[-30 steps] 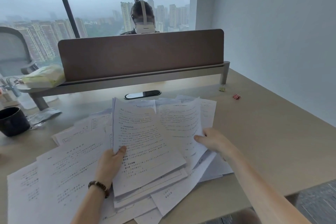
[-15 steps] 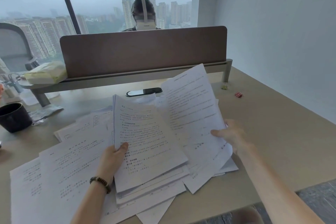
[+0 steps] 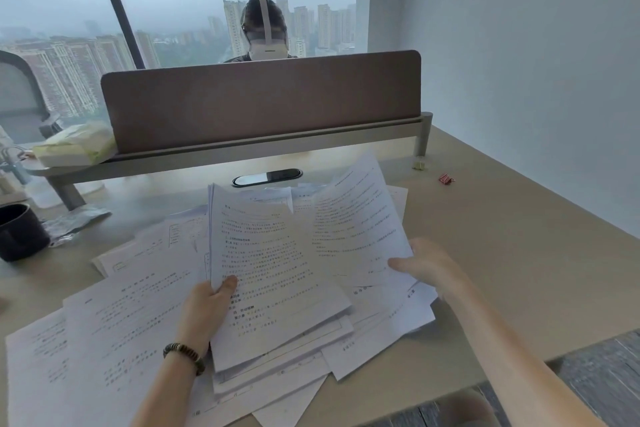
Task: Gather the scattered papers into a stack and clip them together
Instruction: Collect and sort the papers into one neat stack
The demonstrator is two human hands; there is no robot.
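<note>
Printed white papers lie scattered over the beige desk [image 3: 502,253]. My left hand [image 3: 207,308] grips a partly gathered stack of sheets [image 3: 270,274] by its left edge, thumb on top. My right hand [image 3: 426,263] holds a single lifted sheet [image 3: 356,218] at its lower right corner, tilted up beside the stack. More loose sheets [image 3: 104,333] spread to the left, and others [image 3: 381,326] lie under the stack. A red binder clip [image 3: 446,179] and a yellow binder clip [image 3: 419,165] rest far right near the divider's leg.
A brown desk divider [image 3: 259,100] on a grey rail runs across the back, with a person seated behind it. A dark mug [image 3: 19,232] and a crumpled wrapper [image 3: 74,224] sit at the left. A tissue pack [image 3: 76,146] lies on the rail. The desk's front edge is close to me.
My right hand picked a sheet off the right side of the pile, raised it, and has now brought it lower and closer to the stack. My left hand kept its grip.
</note>
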